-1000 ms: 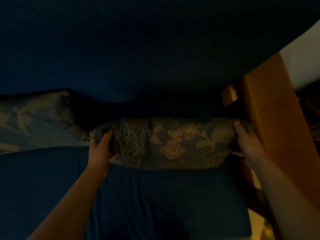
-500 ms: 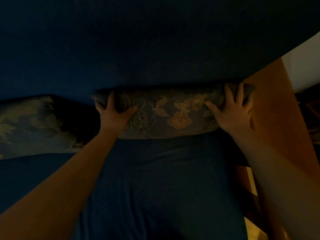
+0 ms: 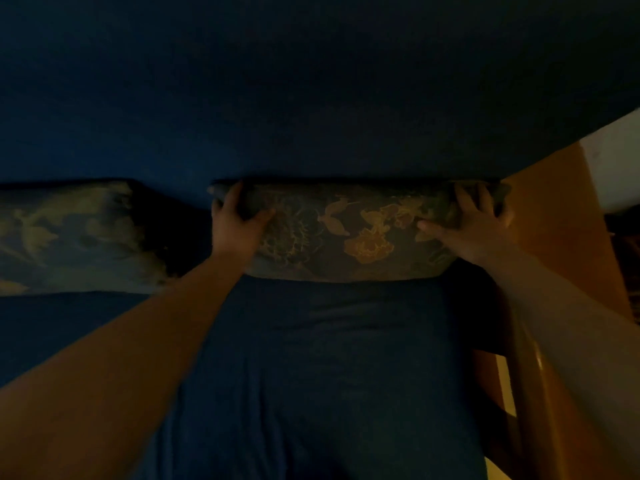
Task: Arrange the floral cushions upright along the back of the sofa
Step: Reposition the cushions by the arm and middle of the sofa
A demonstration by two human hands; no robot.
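Note:
A dark floral cushion [image 3: 349, 233] with gold flowers stands against the blue sofa back [image 3: 311, 98], at the sofa's right end. My left hand [image 3: 235, 223] grips its upper left corner, fingers over the top edge. At the upper right corner my right hand [image 3: 474, 230] holds it the same way. A second floral cushion [image 3: 72, 237] leans against the sofa back to the left, apart from both hands.
The blue seat cushion [image 3: 329, 358] stretches below the cushions. A wooden armrest [image 3: 561, 237] runs along the sofa's right side, close to my right hand. A pale wall [image 3: 616, 161] shows behind it. The light is dim.
Both hands pushed the right floral cushion up and back from the seat until it met the sofa back. My grip shifted from its ends to its top corners.

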